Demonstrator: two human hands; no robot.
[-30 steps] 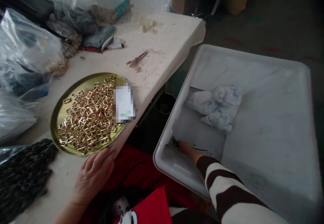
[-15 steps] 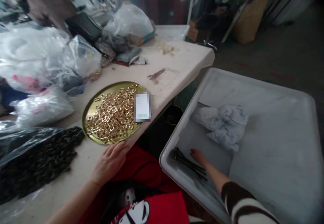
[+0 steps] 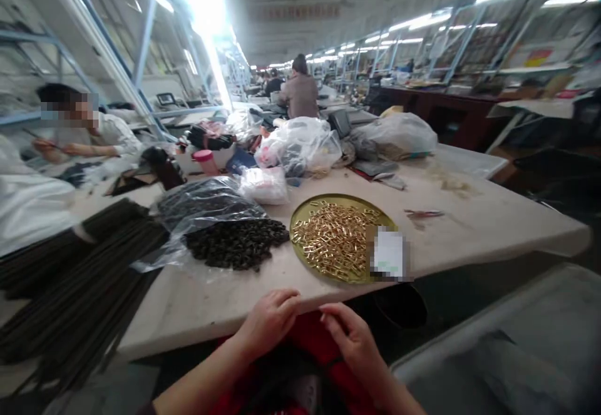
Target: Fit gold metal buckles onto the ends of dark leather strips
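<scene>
My left hand (image 3: 272, 320) rests at the table's front edge, its fingers curled together; whether anything is between them is hidden. Just right of it, my right hand (image 3: 350, 335) is held off the edge with thumb and fingers apart, and nothing shows in it. Beyond both hands lies a round gold tray (image 3: 304, 263) heaped with small golden metal buckles (image 3: 338, 236). A white card (image 3: 389, 253) is on the tray's right rim. To the tray's left is a pile of small black pieces (image 3: 235, 243), partly under clear plastic.
Long black strips (image 3: 89, 283) lie at the left. Plastic bags (image 3: 300, 146) and a pink-lidded jar (image 3: 205, 161) stand behind. Small snips (image 3: 424, 213) are on the table (image 3: 507, 233). A grey bin (image 3: 516, 333) is at the lower right. A person sits at the left, others farther back.
The view has swung left and up. My right hand has come out of the grey bin to the table's front edge, beside my left hand, which was flatter before.
</scene>
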